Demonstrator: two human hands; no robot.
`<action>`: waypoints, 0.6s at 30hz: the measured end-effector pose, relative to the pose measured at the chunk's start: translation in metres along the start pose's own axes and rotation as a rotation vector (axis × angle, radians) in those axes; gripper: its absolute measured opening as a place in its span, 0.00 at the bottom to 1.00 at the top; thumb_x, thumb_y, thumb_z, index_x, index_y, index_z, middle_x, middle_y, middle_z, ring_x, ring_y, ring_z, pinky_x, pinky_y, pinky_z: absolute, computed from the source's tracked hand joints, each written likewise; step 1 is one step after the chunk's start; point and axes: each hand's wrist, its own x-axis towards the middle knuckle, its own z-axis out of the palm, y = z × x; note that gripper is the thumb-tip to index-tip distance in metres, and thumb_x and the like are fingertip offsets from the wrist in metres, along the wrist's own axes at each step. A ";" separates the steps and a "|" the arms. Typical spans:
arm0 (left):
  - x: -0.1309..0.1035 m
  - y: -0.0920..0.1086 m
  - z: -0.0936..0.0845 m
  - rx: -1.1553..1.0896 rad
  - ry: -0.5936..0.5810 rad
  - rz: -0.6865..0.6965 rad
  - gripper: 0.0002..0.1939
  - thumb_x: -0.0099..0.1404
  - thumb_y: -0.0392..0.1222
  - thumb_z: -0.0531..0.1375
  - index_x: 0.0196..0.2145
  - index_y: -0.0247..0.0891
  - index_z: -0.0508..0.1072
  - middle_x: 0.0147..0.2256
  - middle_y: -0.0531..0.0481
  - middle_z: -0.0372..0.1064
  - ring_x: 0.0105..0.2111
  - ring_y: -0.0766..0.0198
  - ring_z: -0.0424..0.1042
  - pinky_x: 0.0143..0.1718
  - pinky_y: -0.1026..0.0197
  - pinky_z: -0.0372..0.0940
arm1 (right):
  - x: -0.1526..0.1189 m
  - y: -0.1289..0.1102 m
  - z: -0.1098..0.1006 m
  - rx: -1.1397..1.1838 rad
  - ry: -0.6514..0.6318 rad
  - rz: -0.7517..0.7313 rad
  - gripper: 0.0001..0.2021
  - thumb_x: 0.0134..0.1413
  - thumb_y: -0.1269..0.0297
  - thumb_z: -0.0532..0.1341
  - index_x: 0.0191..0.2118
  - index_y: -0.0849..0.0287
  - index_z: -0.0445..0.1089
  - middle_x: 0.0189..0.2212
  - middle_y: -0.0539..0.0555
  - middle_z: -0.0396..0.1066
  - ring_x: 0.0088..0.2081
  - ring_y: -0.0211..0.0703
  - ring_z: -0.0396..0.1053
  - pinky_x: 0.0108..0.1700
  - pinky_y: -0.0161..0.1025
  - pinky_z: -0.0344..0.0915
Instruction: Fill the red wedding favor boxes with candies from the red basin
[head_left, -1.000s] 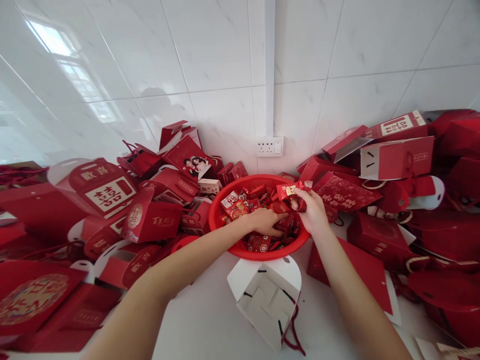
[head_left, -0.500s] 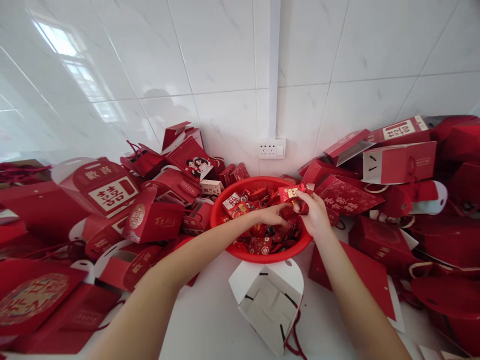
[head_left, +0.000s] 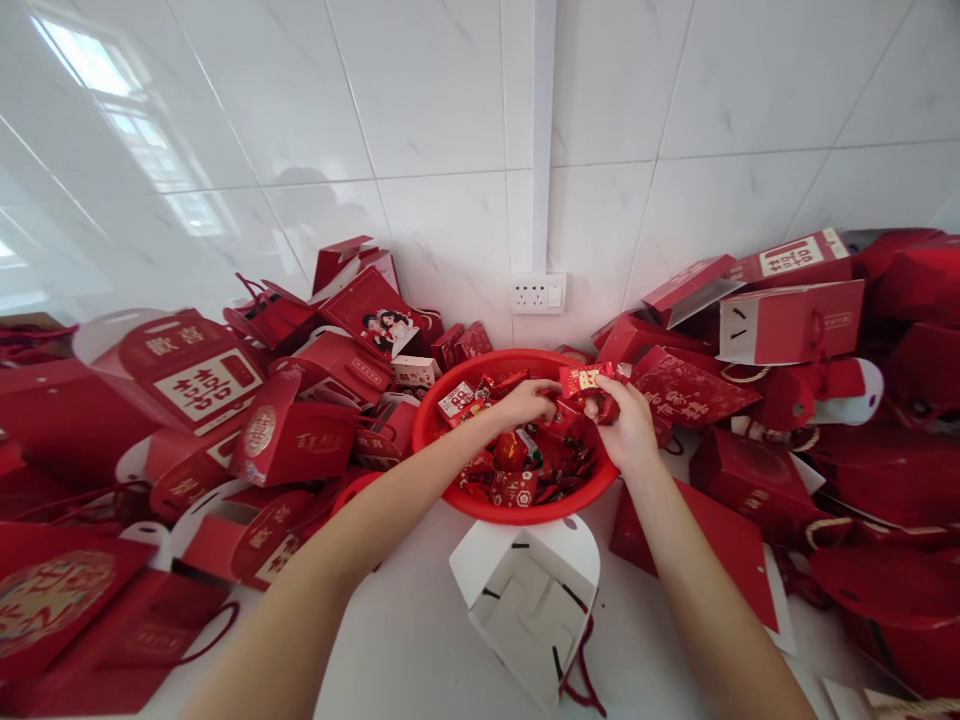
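Clearly, the right hand (head_left: 628, 428) pinches a red packet (head_left: 577, 380) over the right side of the red basket (head_left: 525, 516), the packet's long axis roughly crosswise, one end toward the left hand (head_left: 525, 405). That hand is half-curled above the basket, its grip too hidden to tell.

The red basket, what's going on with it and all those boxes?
A person's right hand holds a shiny red packet above the right side of the red basket. Their left hand is over the small packets in it; whether it grips one is hard to tell. An open box sits in front, white inside, and red boxes crowd both sides.
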 end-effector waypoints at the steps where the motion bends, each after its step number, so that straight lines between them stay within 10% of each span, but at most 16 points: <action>1: 0.002 0.001 -0.006 -0.006 0.036 0.016 0.20 0.41 0.24 0.57 0.33 0.32 0.79 0.17 0.58 0.66 0.18 0.71 0.59 0.22 0.67 0.53 | 0.000 -0.001 0.000 0.005 0.006 0.005 0.15 0.33 0.63 0.73 0.22 0.58 0.66 0.15 0.44 0.66 0.16 0.30 0.60 0.18 0.30 0.57; 6: 0.004 0.003 -0.026 -0.074 0.195 0.154 0.05 0.46 0.29 0.58 0.17 0.34 0.72 0.18 0.56 0.66 0.20 0.70 0.60 0.25 0.66 0.57 | -0.001 -0.001 0.002 0.013 0.029 0.059 0.13 0.33 0.65 0.73 0.22 0.58 0.67 0.16 0.44 0.68 0.16 0.30 0.62 0.18 0.29 0.58; 12: 0.001 0.012 -0.025 -0.149 0.242 0.418 0.06 0.51 0.36 0.67 0.31 0.36 0.81 0.40 0.47 0.78 0.41 0.60 0.74 0.49 0.58 0.67 | 0.001 -0.001 0.002 0.002 0.054 0.164 0.05 0.40 0.69 0.68 0.27 0.58 0.72 0.22 0.47 0.76 0.23 0.37 0.71 0.23 0.31 0.69; 18: 0.000 0.007 -0.026 0.041 0.248 0.692 0.10 0.57 0.30 0.66 0.34 0.40 0.84 0.42 0.45 0.76 0.44 0.59 0.75 0.53 0.55 0.67 | 0.003 -0.004 -0.006 0.092 -0.044 0.307 0.05 0.49 0.69 0.64 0.35 0.55 0.72 0.34 0.51 0.81 0.36 0.46 0.79 0.41 0.45 0.79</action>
